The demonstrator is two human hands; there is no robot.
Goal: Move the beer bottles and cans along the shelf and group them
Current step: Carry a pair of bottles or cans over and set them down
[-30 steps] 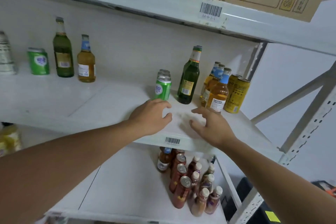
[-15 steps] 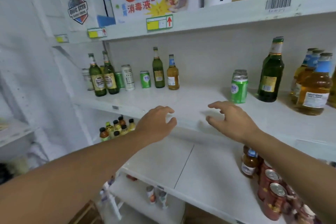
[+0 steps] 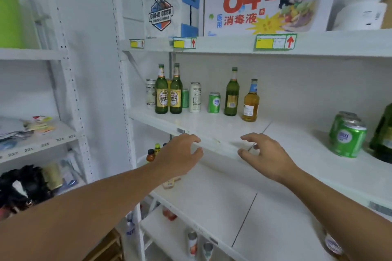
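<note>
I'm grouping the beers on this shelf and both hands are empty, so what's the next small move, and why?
Probably reach the left hand forward to the amber bottle and slide it left. It, the green bottle and the small green can stand apart from the tighter cluster around the twin labelled bottles, and both hands, including the right hand, hover open at the shelf edge.

I'm seeing bright, even light washing out the white shelf [image 3: 222,127]; wide-angle bending is curving the frame edges, and lower corners are blurring.
</note>
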